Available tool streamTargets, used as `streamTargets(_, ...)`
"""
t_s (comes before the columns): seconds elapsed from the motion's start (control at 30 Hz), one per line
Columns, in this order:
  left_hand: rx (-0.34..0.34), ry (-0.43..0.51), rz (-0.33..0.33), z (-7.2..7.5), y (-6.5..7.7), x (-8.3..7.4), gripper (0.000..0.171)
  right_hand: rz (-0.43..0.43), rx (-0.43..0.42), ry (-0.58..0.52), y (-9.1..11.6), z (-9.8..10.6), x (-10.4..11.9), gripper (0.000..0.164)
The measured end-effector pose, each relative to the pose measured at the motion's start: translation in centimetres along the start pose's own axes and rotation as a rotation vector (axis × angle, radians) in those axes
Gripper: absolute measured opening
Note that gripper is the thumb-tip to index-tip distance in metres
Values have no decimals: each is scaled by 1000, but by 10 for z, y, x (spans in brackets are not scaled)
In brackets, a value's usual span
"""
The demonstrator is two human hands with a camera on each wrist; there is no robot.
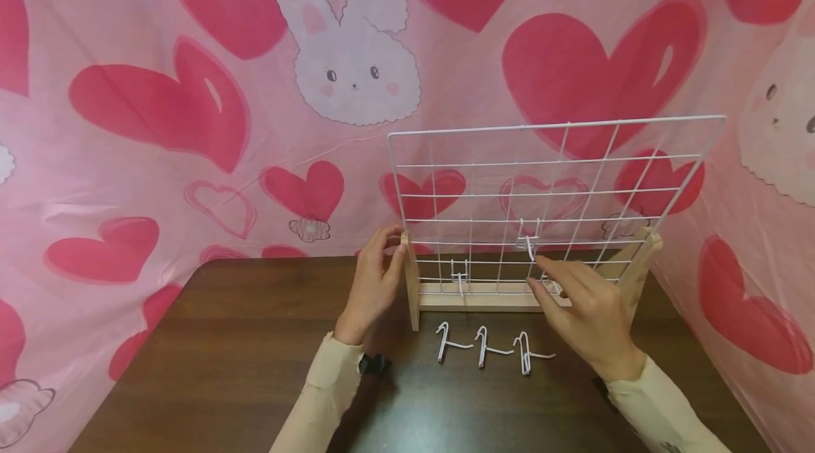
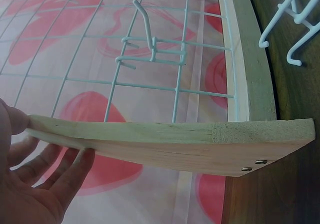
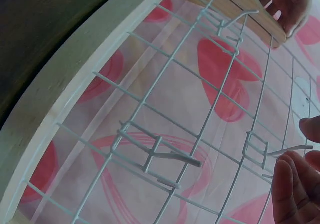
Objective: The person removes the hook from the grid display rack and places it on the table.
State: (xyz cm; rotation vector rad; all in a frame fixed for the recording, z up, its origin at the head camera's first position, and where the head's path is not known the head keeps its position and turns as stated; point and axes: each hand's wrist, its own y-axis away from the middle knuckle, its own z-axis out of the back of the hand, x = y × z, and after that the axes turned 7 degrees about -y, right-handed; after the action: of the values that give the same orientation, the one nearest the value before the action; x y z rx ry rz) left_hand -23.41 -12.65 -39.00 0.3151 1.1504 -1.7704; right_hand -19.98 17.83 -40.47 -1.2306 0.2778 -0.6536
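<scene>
My left hand (image 1: 374, 287) grips the left wooden side panel (image 1: 413, 290) of a stand, thumb on its front edge and fingers along the outer face. The stand holds a white wire grid (image 1: 439, 165). My right hand (image 1: 592, 311) is at a white hook (image 1: 528, 244) hung mid-grid; thumb and fingertips are apart beside its prong (image 3: 295, 148). A second hook (image 1: 460, 277) hangs at lower left. The third hook (image 3: 155, 151) is low on the grid, partly hidden by my right hand in the head view.
Three loose white hooks (image 1: 484, 348) lie in a row on the dark wooden table (image 1: 255, 354), in front of the stand's base bar (image 1: 484, 303). A pink cloth (image 1: 458, 78) with hearts and rabbits hangs behind and at both sides.
</scene>
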Motion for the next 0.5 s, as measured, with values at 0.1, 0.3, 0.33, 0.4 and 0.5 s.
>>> streamTargets(0.1,2,-3,5,-7,0,16,28,-21,-4,-4,-2,-1,-1,34)
streamTargets(0.3,-6,-1,-17,-9,0,23,28,-43,0,10,-5,-3,-3,34)
streamTargets(0.33,-8,-1,-21,-8,0,24,28,-45,4,17,-6,-3,-3,34)
streamTargets(0.4,-7,-2,-27,-8,0,23,27,-52,4,22,-8,-4,-3,35)
streamTargets(0.5,-3,-16,-26,-7,0,23,27,-62,17,47,-11,-5,-4,39)
